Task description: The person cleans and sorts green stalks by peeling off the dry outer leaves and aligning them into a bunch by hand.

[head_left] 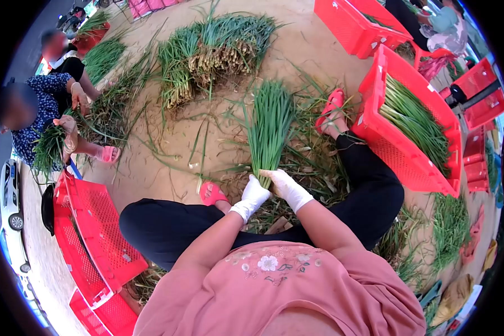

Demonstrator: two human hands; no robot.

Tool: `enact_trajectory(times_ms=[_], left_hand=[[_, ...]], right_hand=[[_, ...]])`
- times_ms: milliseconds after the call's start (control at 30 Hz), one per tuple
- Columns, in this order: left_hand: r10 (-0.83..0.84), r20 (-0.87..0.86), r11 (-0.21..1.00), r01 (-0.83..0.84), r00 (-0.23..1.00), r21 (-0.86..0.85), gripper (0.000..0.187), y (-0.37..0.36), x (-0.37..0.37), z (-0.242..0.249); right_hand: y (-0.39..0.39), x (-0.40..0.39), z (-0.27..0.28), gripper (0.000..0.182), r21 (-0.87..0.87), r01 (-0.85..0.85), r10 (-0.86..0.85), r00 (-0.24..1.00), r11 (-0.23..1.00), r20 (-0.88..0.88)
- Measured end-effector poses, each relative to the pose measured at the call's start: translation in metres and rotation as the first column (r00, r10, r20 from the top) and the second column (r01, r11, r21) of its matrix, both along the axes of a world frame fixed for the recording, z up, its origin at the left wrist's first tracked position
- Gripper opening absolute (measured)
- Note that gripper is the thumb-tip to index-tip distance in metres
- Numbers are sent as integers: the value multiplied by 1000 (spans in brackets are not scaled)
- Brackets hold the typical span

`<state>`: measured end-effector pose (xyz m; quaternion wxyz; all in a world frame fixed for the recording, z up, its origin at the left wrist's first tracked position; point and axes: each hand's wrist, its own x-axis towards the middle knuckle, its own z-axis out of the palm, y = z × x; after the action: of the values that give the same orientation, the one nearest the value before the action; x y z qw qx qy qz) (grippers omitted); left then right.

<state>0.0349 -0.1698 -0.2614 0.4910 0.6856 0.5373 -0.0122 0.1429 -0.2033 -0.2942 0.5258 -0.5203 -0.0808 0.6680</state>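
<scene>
A bunch of garlic chives (270, 126) points away from me, its green leaves fanned out over the ground. My left hand (253, 196), in a white glove, is closed around the stem end from the left. From the right, my right hand (286, 186), gloved in white too, grips the same stems close beside it. The lowest stem ends are hidden by my fingers. Loose leaves and trimmings (311, 171) lie on the ground under and around the bunch.
Beyond the bunch stands a large pile of chives (224, 50). A red crate (369, 120) filled with chives is at my right; red crates (103, 224) stand at my left. At the left a seated person (39, 115) holds greens. Parked cars (11, 213) show at the far left.
</scene>
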Motion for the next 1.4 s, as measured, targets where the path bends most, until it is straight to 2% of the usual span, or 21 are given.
enact_trajectory(times_ms=[33, 67, 133, 200, 267, 333, 433, 533, 600, 667, 733, 800, 833, 867, 900, 933, 1100, 1233, 1267, 1333, 1400], left_hand=[[-9, 134, 996, 22, 991, -90, 73, 3, -4, -10], [72, 352, 969, 18, 933, -247, 64, 7, -6, -51], [368, 294, 649, -17, 882, -761, 48, 14, -2, 6], [420, 211, 538, -54, 883, -841, 36, 19, -7, -3], [441, 176, 468, -58, 880, -882, 34, 21, -7, -16], [441, 168, 468, -66, 882, -881, 34, 20, -5, -21], [538, 244, 383, 24, 807, -923, 34, 20, -3, -34], [659, 160, 296, -57, 735, -953, 31, 22, -5, -17], [669, 179, 298, -40, 722, -954, 31, 21, -5, -21], [678, 146, 252, -41, 720, -967, 30, 20, -3, -26], [696, 177, 266, -20, 696, -964, 29, 16, -1, -24], [656, 205, 311, -12, 726, -950, 28, 18, 0, -18], [659, 218, 353, -41, 720, -935, 31, 17, 0, -8], [658, 220, 356, -41, 720, -933, 31, 17, -1, -5], [685, 222, 320, -13, 694, -947, 33, 17, -1, -3], [712, 221, 283, 16, 667, -959, 34, 15, -2, -3], [806, 198, 216, 34, 558, -976, 32, 14, -4, -18], [768, 192, 225, 22, 611, -974, 31, 14, -2, -33], [764, 195, 228, 25, 614, -973, 31, 14, -2, -37], [762, 206, 264, -4, 614, -965, 29, 13, -1, -31], [755, 203, 276, -21, 624, -961, 29, 14, 0, -23]], right_hand=[[-2, 4, -3, 33, -103, 92, -106, 985, 990, -136], [-5, 8, -4, 32, -216, 166, -220, 941, 962, -257], [-14, 20, 1, 31, -270, 253, -340, 874, 929, -346], [-16, 25, 0, 31, -342, 328, -438, 839, 881, -322], [-21, 28, 9, 31, -153, 251, -293, 848, 956, -441], [-19, 24, 10, 27, -165, 198, -227, 957, 966, -183], [-19, 24, -9, 26, -223, 306, -328, 942, 925, -68], [-29, 33, 14, 25, -252, 440, -505, 782, 862, -365], [-32, 34, 12, 30, -243, 413, -479, 774, 878, -415], [-32, 30, 14, 37, -123, 263, -290, 862, 957, -415], [-25, 25, -7, 38, -190, 199, -231, 959, 961, -165], [-26, 20, -13, 36, -243, 301, -329, 941, 922, -82], [-27, 17, -7, 36, -242, 300, -328, 941, 923, -86], [-29, 18, -1, 35, -218, 324, -373, 896, 921, -242], [-30, 18, 4, 34, -198, 350, -401, 829, 916, -390], [-31, 16, -2, 34, -197, 350, -400, 830, 916, -389], [-32, 5, -7, 48, -172, 39, -41, 999, 984, -5], [-30, 15, -2, 59, -310, -203, 295, 912, 929, 284], [-27, 16, -2, 59, -308, -198, 290, 913, 931, 287], [-18, 17, 4, 63, -454, 338, 188, 593, 824, 783], [-11, 42, 18, 59, -258, 428, 113, 336, 866, 935]])
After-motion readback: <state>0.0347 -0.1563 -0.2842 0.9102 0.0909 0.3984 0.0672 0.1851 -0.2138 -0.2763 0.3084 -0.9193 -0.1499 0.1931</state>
